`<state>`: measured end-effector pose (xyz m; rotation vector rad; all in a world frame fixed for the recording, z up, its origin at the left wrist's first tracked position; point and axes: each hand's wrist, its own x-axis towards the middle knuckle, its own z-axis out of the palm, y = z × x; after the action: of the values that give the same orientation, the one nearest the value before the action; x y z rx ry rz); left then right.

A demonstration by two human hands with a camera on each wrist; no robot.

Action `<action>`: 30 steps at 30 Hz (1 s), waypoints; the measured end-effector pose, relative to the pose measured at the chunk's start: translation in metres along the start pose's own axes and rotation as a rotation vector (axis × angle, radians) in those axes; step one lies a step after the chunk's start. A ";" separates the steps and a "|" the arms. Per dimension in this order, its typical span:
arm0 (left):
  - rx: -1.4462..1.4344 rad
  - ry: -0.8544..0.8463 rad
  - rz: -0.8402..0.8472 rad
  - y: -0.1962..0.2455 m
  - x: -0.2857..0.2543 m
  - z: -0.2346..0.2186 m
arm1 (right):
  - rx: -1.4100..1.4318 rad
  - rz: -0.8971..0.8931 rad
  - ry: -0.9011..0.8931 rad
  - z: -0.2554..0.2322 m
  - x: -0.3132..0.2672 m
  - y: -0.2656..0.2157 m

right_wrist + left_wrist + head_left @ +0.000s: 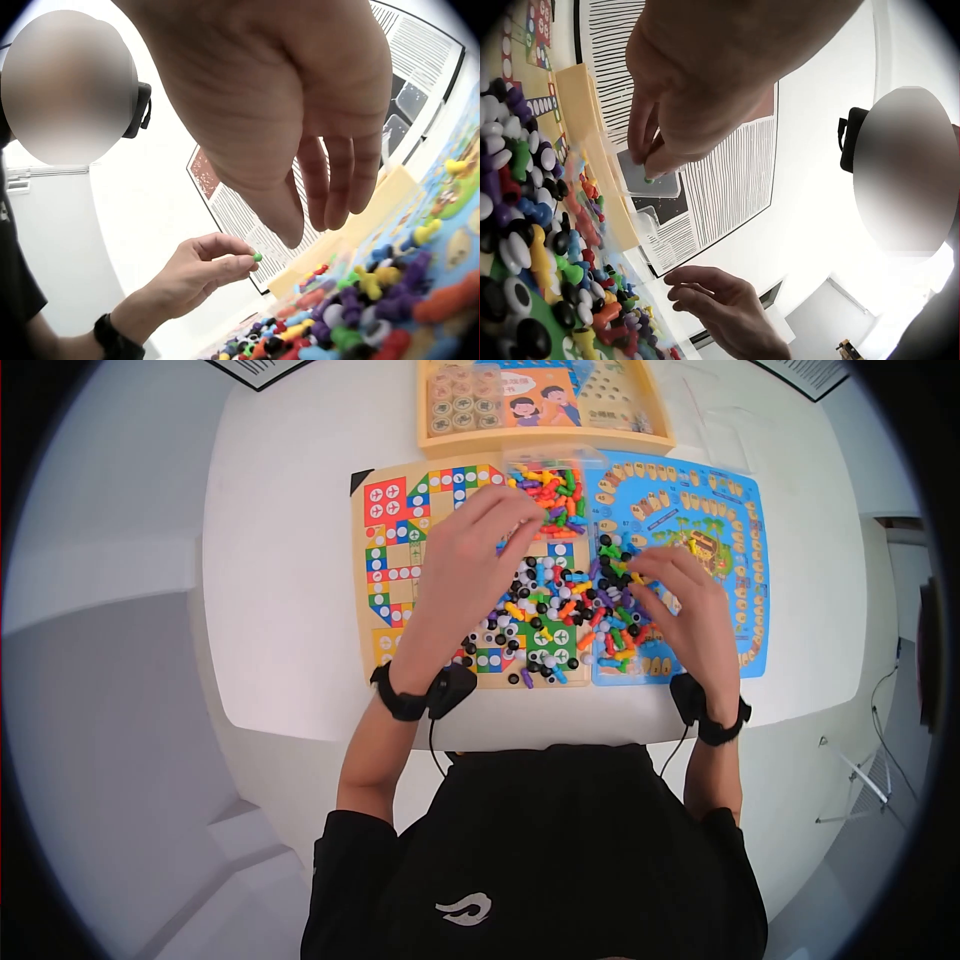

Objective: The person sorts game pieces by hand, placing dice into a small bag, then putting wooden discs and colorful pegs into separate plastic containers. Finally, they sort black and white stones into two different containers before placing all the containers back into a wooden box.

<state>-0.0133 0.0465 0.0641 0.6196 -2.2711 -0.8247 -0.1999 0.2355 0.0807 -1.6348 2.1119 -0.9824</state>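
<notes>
Presently, my left hand (468,568) pinches small green rounded plastic piece (258,256); right hand (690,605) relaxed, three o'clock. Slack pinch risks drop.

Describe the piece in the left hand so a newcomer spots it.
Find the tan game board, then the left hand above it. Pinched there is a small green piece; unlike the green pegs lying below, it is held aloft.
</notes>
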 end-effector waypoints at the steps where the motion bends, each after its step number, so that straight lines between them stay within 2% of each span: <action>1: 0.062 0.027 0.058 -0.004 0.004 0.005 | -0.013 0.047 -0.024 -0.002 -0.010 0.003; 4: 0.190 -0.048 -0.040 -0.011 0.012 0.017 | -0.027 0.173 -0.007 -0.008 -0.036 0.012; 8: 0.112 -0.166 -0.063 0.004 -0.001 0.013 | -0.001 0.322 0.050 -0.012 -0.055 0.024; 13: 0.023 -0.417 0.109 0.021 -0.036 0.017 | -0.077 0.304 0.094 -0.013 -0.057 0.034; 17: 0.055 -0.410 0.086 0.028 -0.044 0.032 | -0.082 0.254 0.034 -0.013 -0.046 0.025; 19: 0.116 -0.401 0.124 0.025 -0.042 0.038 | -0.032 0.124 -0.139 -0.010 -0.042 0.021; 26: 0.097 -0.404 0.102 0.019 -0.038 0.036 | -0.095 0.115 -0.086 0.007 -0.042 0.024; 30: 0.083 -0.374 0.070 0.015 -0.036 0.037 | -0.128 0.102 0.009 0.018 -0.042 0.023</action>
<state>-0.0171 0.0936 0.0381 0.4467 -2.6596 -0.8733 -0.1928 0.2719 0.0451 -1.5642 2.2816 -0.8411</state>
